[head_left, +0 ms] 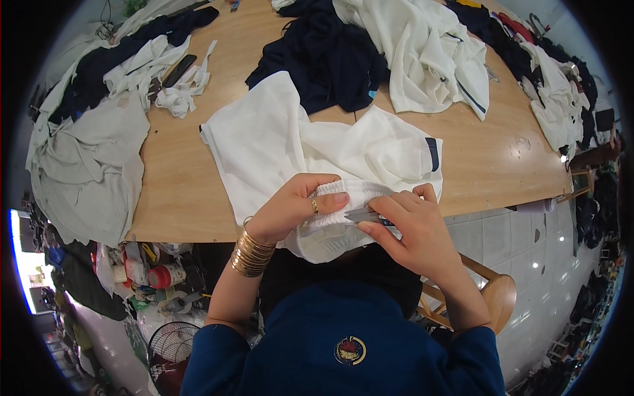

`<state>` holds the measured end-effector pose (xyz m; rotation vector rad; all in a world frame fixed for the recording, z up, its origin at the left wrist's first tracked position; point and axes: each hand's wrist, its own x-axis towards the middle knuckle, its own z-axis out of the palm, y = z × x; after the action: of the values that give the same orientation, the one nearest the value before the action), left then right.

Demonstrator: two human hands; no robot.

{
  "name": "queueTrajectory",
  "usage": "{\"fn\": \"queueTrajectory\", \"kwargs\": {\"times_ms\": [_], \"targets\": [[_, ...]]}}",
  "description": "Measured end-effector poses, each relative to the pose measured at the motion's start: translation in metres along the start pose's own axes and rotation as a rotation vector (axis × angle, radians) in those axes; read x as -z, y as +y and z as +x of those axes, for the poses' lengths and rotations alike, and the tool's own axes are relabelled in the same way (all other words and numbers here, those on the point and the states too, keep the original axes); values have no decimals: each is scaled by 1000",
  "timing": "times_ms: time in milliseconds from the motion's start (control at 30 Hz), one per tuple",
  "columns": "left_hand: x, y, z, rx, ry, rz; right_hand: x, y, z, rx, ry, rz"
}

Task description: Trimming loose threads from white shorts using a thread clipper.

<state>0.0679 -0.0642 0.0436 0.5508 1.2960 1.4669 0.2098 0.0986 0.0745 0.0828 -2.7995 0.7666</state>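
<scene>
White trousers or shorts [257,132] with a gathered elastic waistband [360,188] and a navy patch lie at the table's near edge, the waistband hanging over it towards me. My left hand [300,204], with a ring and gold bangles, pinches the waistband between thumb and fingers. In my right hand [403,221] is a pair of thread snips [360,216], grey blades pointing left against the elastic. Whether the blades touch a thread is too small to tell. The fingers of my right hand hide most of the snips' handle.
Navy garments [317,59] and a white garment with navy trim [429,59] are heaped beyond. Pale cloth [86,165] hangs off the table's left side, near a black phone-like object [179,70]. A wooden stool [495,300] stands at my right, a fan [173,350] at lower left.
</scene>
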Motion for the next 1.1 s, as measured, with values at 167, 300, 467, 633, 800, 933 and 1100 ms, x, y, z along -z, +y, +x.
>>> {"fn": "queueTrajectory", "kwargs": {"times_ms": [167, 300, 467, 633, 800, 933, 1100], "targets": [[0, -2, 1, -14, 18, 0, -3, 1, 0, 23, 50, 12], [-1, -1, 1, -8, 4, 13, -5, 1, -1, 11, 57, 30], [-1, -1, 0, -22, 71, 34, -3, -1, 0, -9, 63, -5], [-2, 1, -1, -47, 60, 85, -1, -1, -4, -92, 44, 36], [-2, 3, -2, -56, 51, 107, 0, -1, -3, -67, 38, -14], [-4, 5, -2, -56, 64, 128, -3, 0, -1, -1, 89, -73], [-3, 5, -3, -42, 62, 131, -1, -3, -1, -40, 43, -47]]}}
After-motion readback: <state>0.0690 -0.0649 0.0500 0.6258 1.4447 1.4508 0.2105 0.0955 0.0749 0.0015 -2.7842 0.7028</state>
